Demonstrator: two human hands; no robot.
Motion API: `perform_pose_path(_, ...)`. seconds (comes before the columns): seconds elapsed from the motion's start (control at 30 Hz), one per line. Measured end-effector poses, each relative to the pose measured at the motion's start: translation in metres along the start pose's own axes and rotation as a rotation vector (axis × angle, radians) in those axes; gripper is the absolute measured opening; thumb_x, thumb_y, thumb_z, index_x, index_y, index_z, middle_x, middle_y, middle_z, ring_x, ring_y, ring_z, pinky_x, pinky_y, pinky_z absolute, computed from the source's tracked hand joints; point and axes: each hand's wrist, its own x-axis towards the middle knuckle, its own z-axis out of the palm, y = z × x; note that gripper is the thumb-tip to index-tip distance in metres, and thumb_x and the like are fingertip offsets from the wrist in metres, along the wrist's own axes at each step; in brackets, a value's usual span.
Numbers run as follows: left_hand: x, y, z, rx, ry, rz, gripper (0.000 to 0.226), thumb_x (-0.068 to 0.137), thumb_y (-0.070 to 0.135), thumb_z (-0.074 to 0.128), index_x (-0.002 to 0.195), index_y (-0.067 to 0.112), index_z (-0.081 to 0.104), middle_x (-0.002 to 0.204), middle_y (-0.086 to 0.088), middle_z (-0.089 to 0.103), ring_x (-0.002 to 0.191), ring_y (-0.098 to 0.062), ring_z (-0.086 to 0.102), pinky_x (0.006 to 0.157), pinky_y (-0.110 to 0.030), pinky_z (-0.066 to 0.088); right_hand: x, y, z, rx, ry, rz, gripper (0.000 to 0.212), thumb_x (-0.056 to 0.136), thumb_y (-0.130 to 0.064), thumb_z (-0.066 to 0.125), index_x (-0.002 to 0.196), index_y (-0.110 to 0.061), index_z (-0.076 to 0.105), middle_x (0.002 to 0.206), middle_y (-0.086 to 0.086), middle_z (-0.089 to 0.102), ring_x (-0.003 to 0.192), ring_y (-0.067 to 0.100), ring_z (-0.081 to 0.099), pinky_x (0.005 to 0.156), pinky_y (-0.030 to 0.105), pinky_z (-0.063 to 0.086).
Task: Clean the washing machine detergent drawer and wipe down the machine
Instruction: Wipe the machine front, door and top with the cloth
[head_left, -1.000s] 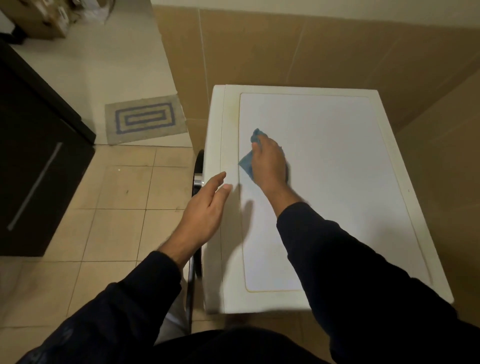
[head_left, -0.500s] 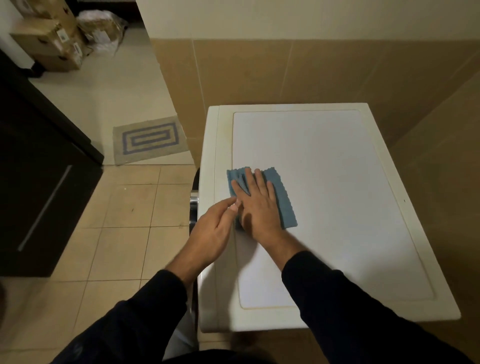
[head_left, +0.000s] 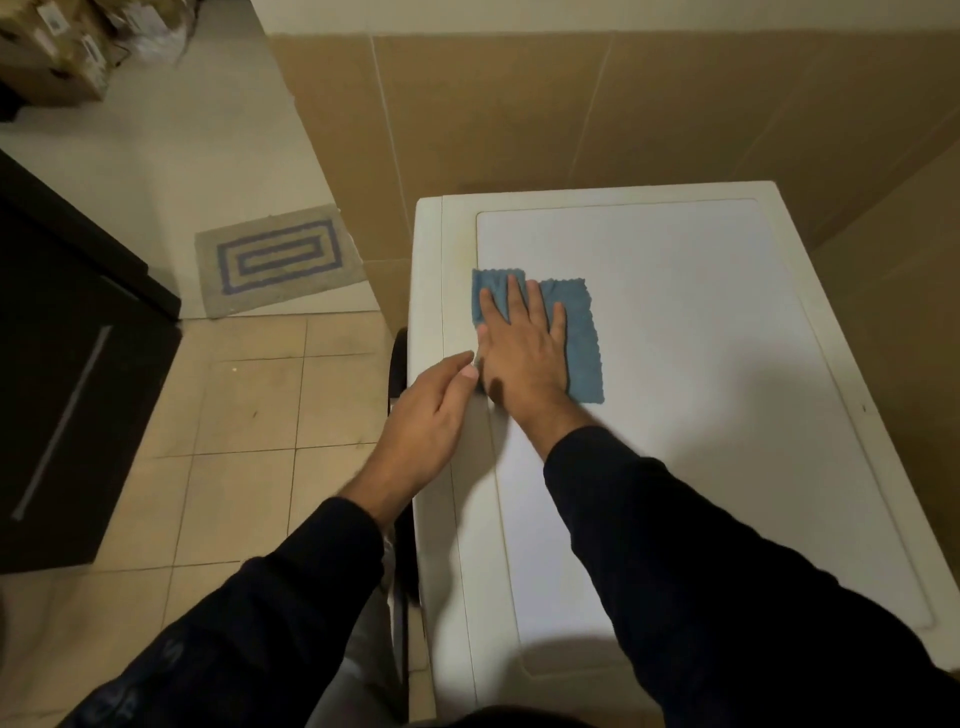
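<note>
Pressing my flat right hand (head_left: 524, 353) on the blue cloth (head_left: 584, 343) mid-frame, left hand (head_left: 431, 410) relaxed beside; I'd sweep the washing machine top (head_left: 675, 364) in overlapping strokes.

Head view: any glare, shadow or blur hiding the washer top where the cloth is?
Head view: no glare on the washer; soft shadows fall beside the right hand and under the sleeves; the cloth is sharp, the left hand slightly blurred; wide-angle bending at the edges; dim, warm light.

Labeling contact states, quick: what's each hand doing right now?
Left hand: open, holds nothing, fingertips at the washing machine top's edge.
Right hand: open, flat, pressing the blue cloth onto the top.
</note>
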Motion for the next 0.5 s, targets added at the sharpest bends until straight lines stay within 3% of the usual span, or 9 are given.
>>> perform_pose_path(0.07,0.004,-0.002,0.0,-0.003,0.008,-0.002,0.043,0.105,0.036,0.035,0.143,0.02,0.048,0.142,0.009,0.051,0.121,0.004,0.038,0.1,-0.014,0.027,-0.008,0.003,0.001,-0.018,-0.026,-0.025,0.061,0.104,-0.041,0.028,0.158,-0.027,0.002,0.166,0.004,-0.006,0.152,0.026,-0.009,0.121,0.052,0.0)
perform_pose_path(0.13,0.006,-0.003,0.002,-0.021,0.021,-0.004,0.044,0.105,0.036,0.036,0.145,0.019,0.047,0.146,0.005,0.049,0.124,0.003,0.038,0.103,-0.019,0.027,-0.028,0.009,0.005,-0.033,-0.032,-0.079,0.068,0.101,-0.042,0.035,0.158,-0.027,0.001,0.166,0.005,-0.005,0.152,0.026,-0.009,0.121,0.051,0.001)
perform_pose_path(0.27,0.009,-0.007,0.006,-0.052,0.024,-0.007,0.046,0.105,0.038,0.036,0.146,0.02,0.044,0.148,0.005,0.047,0.134,-0.003,0.039,0.106,-0.019,0.026,-0.057,0.033,0.007,-0.041,0.001,-0.153,0.059,0.1,-0.045,0.011,0.158,-0.029,0.012,0.166,0.003,0.007,0.153,0.023,0.0,0.122,0.049,0.005)
perform_pose_path(0.37,0.018,-0.008,0.007,-0.011,0.019,0.034,0.047,0.105,0.04,0.035,0.146,0.021,0.044,0.148,0.007,0.047,0.133,-0.002,0.039,0.104,-0.015,0.026,-0.024,0.032,0.002,-0.025,-0.01,-0.015,0.057,0.103,-0.046,0.016,0.157,-0.029,0.009,0.166,0.003,0.002,0.152,0.025,-0.001,0.122,0.051,0.003)
perform_pose_path(0.43,0.028,-0.004,0.004,-0.015,0.021,0.07,0.045,0.105,0.039,0.036,0.144,0.021,0.047,0.142,0.011,0.05,0.126,0.004,0.04,0.097,-0.005,0.026,0.002,0.018,0.0,-0.042,-0.038,0.067,0.061,0.103,-0.049,0.021,0.157,-0.029,0.002,0.166,0.005,-0.005,0.152,0.028,-0.006,0.121,0.053,0.001)
perform_pose_path(0.5,0.041,0.0,-0.002,-0.032,0.002,0.097,0.043,0.105,0.038,0.036,0.143,0.021,0.048,0.14,0.011,0.053,0.123,0.003,0.043,0.098,-0.007,0.03,0.012,0.003,0.001,-0.06,-0.075,0.079,0.072,0.1,-0.05,0.032,0.157,-0.028,-0.004,0.165,0.006,-0.011,0.151,0.029,-0.012,0.12,0.054,-0.001)
